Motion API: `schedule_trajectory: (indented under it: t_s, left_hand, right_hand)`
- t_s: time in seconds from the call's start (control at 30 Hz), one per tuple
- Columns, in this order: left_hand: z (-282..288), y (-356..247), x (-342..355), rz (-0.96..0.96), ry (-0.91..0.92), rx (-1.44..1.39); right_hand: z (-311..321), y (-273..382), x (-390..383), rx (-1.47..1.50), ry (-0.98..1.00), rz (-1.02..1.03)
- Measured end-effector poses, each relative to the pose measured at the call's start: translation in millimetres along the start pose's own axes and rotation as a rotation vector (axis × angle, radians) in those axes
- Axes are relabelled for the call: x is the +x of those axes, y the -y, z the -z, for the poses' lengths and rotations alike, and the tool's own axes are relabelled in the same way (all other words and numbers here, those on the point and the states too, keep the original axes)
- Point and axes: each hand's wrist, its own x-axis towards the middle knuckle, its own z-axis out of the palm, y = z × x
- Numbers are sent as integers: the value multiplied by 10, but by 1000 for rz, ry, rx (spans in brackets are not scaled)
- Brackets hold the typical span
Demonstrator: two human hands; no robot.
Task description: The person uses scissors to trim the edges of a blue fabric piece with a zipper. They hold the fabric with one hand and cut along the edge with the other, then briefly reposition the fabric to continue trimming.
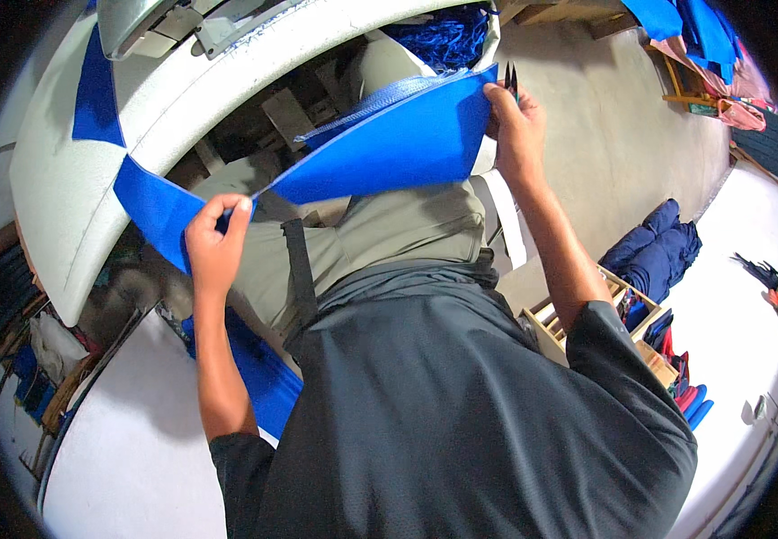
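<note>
A blue fabric panel (389, 148) with stitched edges is stretched over my lap between my two hands. My left hand (216, 238) pinches the narrow joint at its left end, where another blue piece (157, 208) trails up toward the white tabletop. A further blue piece (97, 99) lies on that tabletop, seemingly linked to it at a corner. At the upper right, my right hand (519, 135) grips the panel's right corner. Dark pointed blades, like thread snips (511, 81), stick up from this same hand; their handle is hidden in the palm.
The white sewing table (65, 207) curves across the upper left, with part of a machine (151, 27) on it. A white sack holds blue scraps (443, 40). To my right are a wooden crate (546, 328) and a dark blue bundle (654, 251). More blue cloth (263, 373) hangs by my left elbow.
</note>
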Motion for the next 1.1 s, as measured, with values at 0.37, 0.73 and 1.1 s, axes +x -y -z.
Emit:
schedule_trajectory:
  t_s: [0.37, 0.73, 1.1]
  left_hand:
    - [-246, -34, 281, -69, -73, 104]
    - [-300, -129, 133, 93, -57, 57]
    - [-407, -143, 14, 132, -66, -93]
  right_hand:
    - [202, -744, 329, -487, -109, 216]
    - [-281, -129, -377, 256, 58, 110]
    - [-1370, -586, -957, 86, 644, -665]
